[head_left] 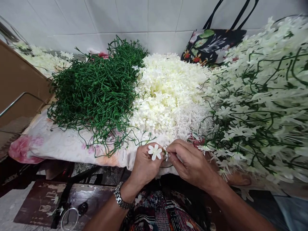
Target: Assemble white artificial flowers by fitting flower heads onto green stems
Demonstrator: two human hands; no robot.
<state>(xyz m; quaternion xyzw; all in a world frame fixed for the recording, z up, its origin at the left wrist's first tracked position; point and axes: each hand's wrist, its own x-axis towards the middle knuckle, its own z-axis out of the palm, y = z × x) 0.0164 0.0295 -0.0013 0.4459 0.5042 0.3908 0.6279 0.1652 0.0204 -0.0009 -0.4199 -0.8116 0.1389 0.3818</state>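
Note:
My left hand (146,165) is closed around an artificial flower stem. A white five-petalled flower (155,151) sticks out above its fingers. Just to the right, my right hand (190,162) pinches with thumb and fingertips at a small white and green flower piece (166,154) between the two hands. Fingers partly cover that piece. Beyond my hands lie a heap of loose white fabric flowers (166,86) and, to its left, a tangled pile of green plastic stems (96,86). Thin white stamen-like strands (196,120) lie at the heap's near right side.
Finished-looking white flower sprays (260,106) are piled high at the right. A flower-printed cloth (64,144) covers the work surface. A black floral bag (211,46) leans against the tiled wall (130,19). At left stands a cardboard box (21,70); a worn brown wooden surface (91,195) is below.

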